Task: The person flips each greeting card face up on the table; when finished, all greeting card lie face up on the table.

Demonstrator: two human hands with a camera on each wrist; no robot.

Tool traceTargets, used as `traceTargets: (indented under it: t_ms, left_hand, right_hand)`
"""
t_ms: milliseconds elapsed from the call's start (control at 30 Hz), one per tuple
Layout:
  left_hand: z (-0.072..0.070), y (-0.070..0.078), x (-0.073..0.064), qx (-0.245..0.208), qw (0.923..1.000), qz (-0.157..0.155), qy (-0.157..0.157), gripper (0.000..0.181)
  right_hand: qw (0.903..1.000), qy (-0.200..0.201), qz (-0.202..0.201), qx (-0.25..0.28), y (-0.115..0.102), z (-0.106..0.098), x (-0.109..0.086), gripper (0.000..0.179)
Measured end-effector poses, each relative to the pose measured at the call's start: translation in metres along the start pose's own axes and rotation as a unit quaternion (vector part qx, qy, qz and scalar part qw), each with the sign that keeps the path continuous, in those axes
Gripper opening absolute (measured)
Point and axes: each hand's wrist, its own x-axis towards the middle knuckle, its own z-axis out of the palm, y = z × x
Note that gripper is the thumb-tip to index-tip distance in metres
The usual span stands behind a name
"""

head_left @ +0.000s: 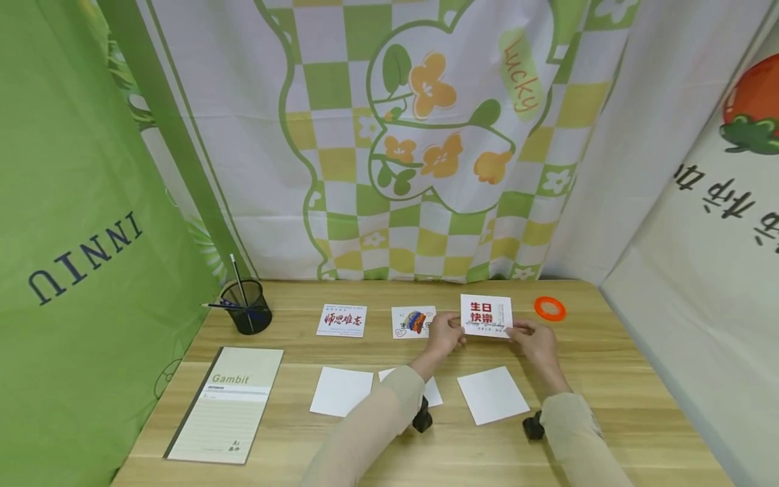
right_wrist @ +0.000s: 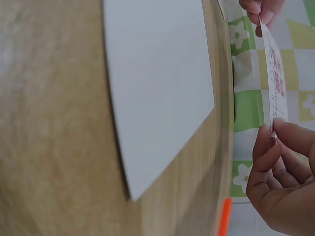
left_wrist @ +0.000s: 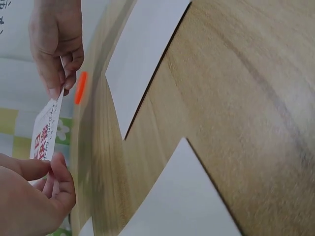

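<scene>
A white card with red Chinese lettering [head_left: 490,308] is held up between both hands at the back right of the table. My left hand [head_left: 445,336] pinches its lower left corner between thumb and fingers, and my right hand [head_left: 537,345] pinches the lower right corner. In the left wrist view the card [left_wrist: 47,129] stands tilted above the tabletop. The right wrist view shows the right hand's thumb and index finger on the card's edge [right_wrist: 273,88]. Just left of the held card lies a card with a colourful drawing [head_left: 414,322], partly covered by the left hand.
A red-lettered card [head_left: 341,320] lies at the back left. Blank white squares [head_left: 493,395], [head_left: 342,391] lie in front, one more partly under the left forearm. An orange ring [head_left: 550,309], a pen holder [head_left: 248,318] and a Gambit notebook [head_left: 225,404] are also on the table.
</scene>
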Motion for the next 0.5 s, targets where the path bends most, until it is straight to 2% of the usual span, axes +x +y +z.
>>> traceTargets:
  t_ms: [133, 333, 500]
  left_hand:
    - [0.0028, -0.0038, -0.0002, -0.041, 0.9988, -0.022, 0.014, 0.041]
    - [0.007, -0.0051, -0.0012, -0.095, 0.993, -0.066, 0.027, 0.039]
    - [0.0093, -0.0055, -0.0019, -0.103, 0.9916, -0.067, 0.04, 0.034]
  right_hand:
    - [0.9991, -0.008, 0.024, 0.034, -0.0011, -0.0005, 0.0009, 0.033]
    - [0.996, -0.013, 0.052, 0.071, -0.0022, -0.0014, 0.0022, 0.035]
    - [0.9937, -0.014, 0.061, 0.093, -0.0007, 0.0008, 0.0025, 0.035]
